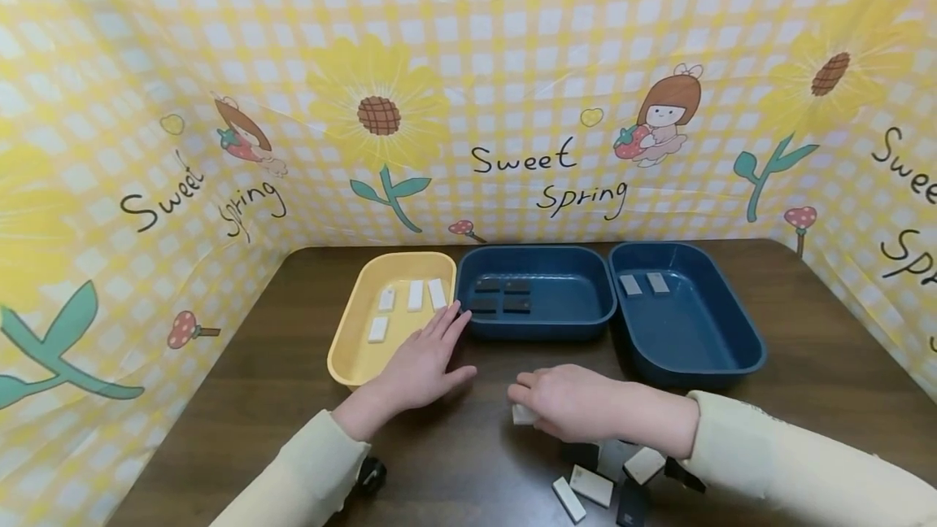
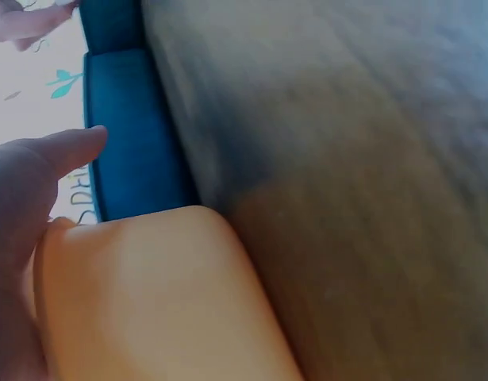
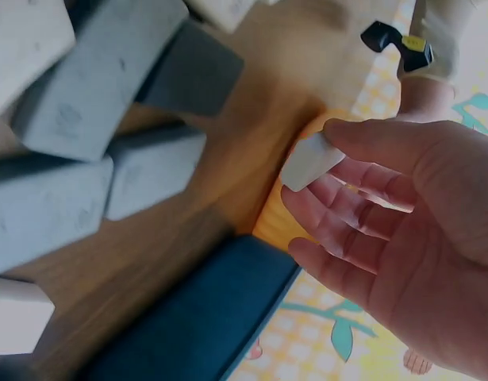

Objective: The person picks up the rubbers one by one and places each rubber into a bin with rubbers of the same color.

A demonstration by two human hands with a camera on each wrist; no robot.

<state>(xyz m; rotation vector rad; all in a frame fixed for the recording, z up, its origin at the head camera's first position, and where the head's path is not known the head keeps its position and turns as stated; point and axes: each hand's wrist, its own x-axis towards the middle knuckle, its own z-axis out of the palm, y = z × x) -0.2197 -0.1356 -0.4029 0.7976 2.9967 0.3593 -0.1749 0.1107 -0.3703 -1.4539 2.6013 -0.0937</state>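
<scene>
Pinching white block (image 3: 309, 163), between right thumb (image 3: 378, 144) and curled right fingers (image 3: 332, 267), left fingers (image 1: 437, 333) spread, empty

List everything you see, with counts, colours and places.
Yellow tray: one, yellow, left
Middle tray: one, blue, centre
Right tray: one, blue, right
White blocks: four visible, white, in yellow tray
Black blocks: four visible, black, in middle tray
Grey blocks: two, light grey, in right tray
Table: one, dark brown, beneath trays
Loose blocks: several, white, grey and black, on table
Patterned cloth: one, yellow and white, behind table
Held block: one, white, in right hand
Wrist device: one, black, by left sleeve
Sleeves: two, cream, both arms
Left hand: one, by yellow tray
Right hand: one, over table
</scene>
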